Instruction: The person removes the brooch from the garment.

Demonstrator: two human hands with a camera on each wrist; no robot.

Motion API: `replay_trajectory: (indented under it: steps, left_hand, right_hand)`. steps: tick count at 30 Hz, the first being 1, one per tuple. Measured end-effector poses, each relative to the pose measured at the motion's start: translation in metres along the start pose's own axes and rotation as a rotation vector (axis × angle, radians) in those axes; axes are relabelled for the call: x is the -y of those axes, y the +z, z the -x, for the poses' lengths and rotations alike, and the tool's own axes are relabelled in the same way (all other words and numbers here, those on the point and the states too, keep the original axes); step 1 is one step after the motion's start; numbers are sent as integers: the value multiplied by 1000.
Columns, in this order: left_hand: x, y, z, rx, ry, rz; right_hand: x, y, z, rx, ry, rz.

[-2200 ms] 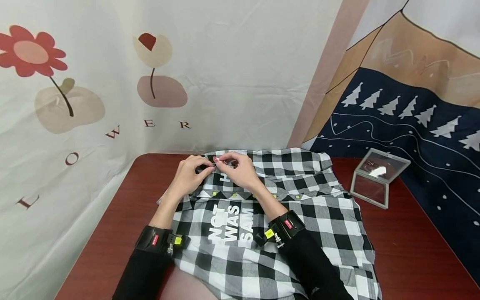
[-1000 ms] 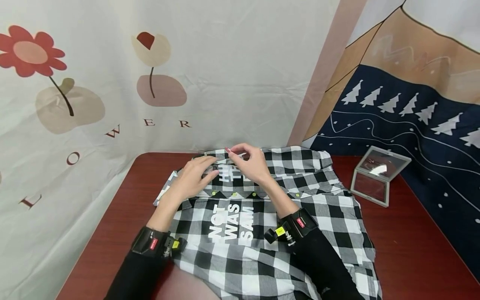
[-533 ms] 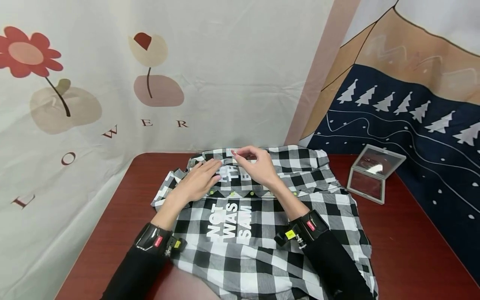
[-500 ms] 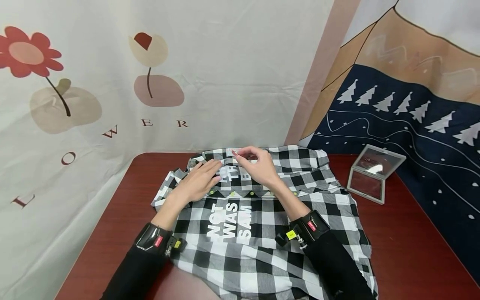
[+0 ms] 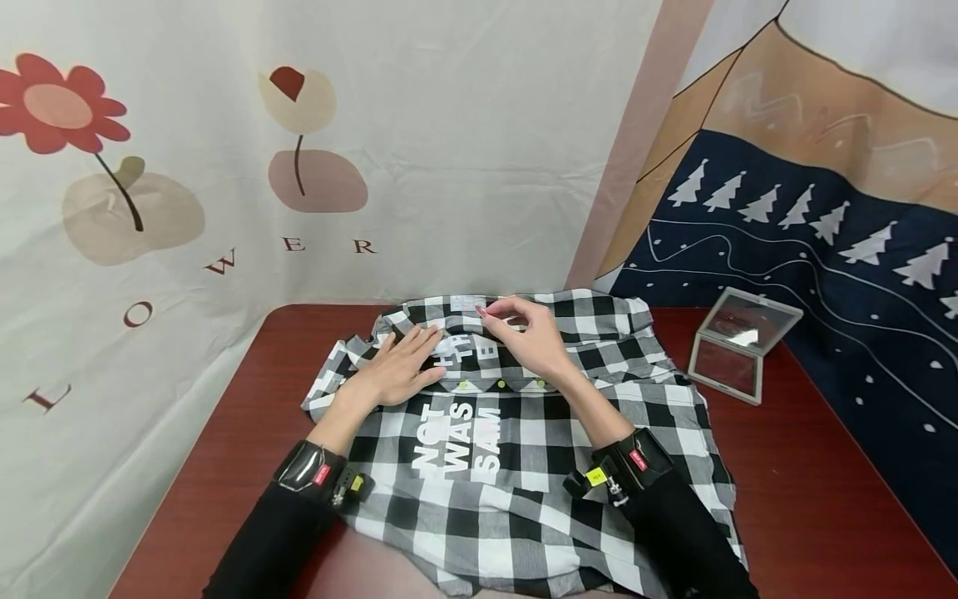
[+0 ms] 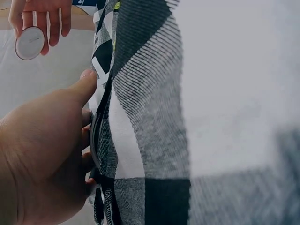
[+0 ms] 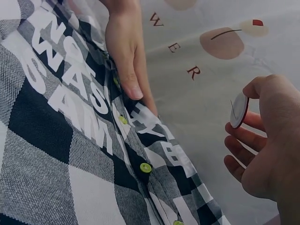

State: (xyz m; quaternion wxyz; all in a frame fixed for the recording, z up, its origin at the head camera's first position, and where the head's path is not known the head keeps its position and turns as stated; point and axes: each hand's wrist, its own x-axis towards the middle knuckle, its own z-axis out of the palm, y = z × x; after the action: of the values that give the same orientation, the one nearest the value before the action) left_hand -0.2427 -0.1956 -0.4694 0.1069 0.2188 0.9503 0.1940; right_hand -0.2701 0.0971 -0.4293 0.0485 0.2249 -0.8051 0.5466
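Note:
A black-and-white checked shirt [image 5: 539, 491] with white lettering [image 5: 460, 441] and lime-green buttons [image 5: 500, 384] lies spread on the dark red table [image 5: 247, 399]. My left hand [image 5: 404, 366] rests flat on the cloth just left of the button row, fingers straight; the left wrist view shows that hand [image 6: 47, 154] against a fold of the shirt [image 6: 150, 122]. My right hand [image 5: 524, 333] hovers over the collar area and pinches a small round white badge [image 7: 239, 110] between thumb and fingers. The same badge [image 6: 29, 42] shows in the left wrist view too.
An open mirror case [image 5: 737, 353] stands on the table to the right of the shirt. Printed cloth backdrops hang close behind the table, a flower one [image 5: 224, 166] on the left and a navy tree one [image 5: 823, 249] on the right.
Both hands were pinching together near the collar. The left hand has since let go and flattened on the shirt, while the right hand drew a little to the right with the badge.

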Motion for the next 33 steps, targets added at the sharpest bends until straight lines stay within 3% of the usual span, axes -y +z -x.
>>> replay_trajectory:
  steps: [4,7,12,18,23,27,33]
  left_hand:
    - [-12,-7,5,83,-61,-46]
    - [-13,-4,4,109,-85,-75]
    - [-8,0,2,112,-87,-31]
    - [-2,-2,3,65,-61,47]
    - [-13,-14,6,-47,7,106]
    - [-23,-21,4,-203,137,133]
    - [-50,-32,-2,-353,234,232]
  right_hand:
    - [1,-4,4,-1,-6,-6]
    - [2,-6,7,0,-5,3]
    - [4,-10,12,-4,10,14]
    - [7,-17,17,-2,30,1]
    - [7,-25,22,10,36,-18]
    - [6,-34,27,16,31,-33]
    - [10,-47,36,20,53,-107]
